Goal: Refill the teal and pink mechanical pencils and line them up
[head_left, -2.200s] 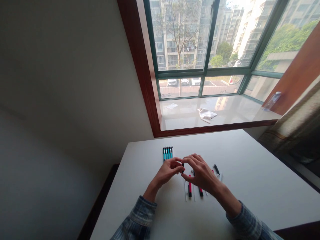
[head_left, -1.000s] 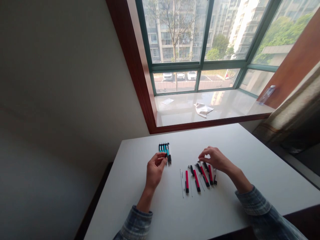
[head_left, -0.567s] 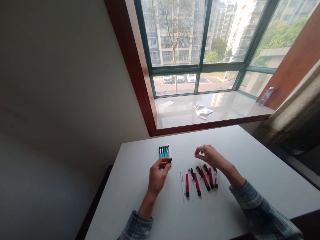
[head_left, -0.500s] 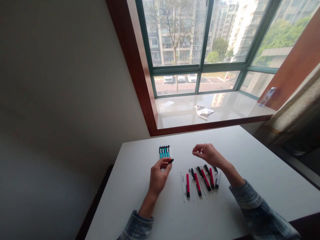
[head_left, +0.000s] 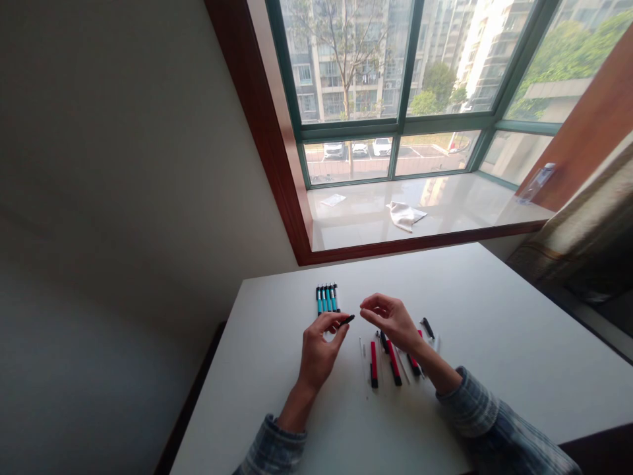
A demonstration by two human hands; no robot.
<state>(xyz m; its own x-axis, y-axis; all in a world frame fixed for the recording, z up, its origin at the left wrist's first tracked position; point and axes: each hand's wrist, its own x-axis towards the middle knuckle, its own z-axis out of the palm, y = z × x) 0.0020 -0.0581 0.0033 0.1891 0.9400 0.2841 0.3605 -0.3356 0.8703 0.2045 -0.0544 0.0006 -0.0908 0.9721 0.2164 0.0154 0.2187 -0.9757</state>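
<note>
My left hand pinches a short black pen part between thumb and fingertips, its end pointing right. Facing it from the right, my right hand has thumb and index finger brought close together; anything between them is too small to make out. Behind my left hand lies a row of several teal pens with black ends. Under and beside my right forearm are several red pen barrels with black ends, along with thin refills and black pen parts. My forearm covers some of these.
The white table meets a wall on the left and a window sill behind. A white cloth, a flat clear packet and a clear bottle are on the sill. A curtain hangs at the right.
My right hand has moved left and slightly lower, close to the black part, and now covers some red barrels. My left hand has shifted slightly right, still holding the part.
</note>
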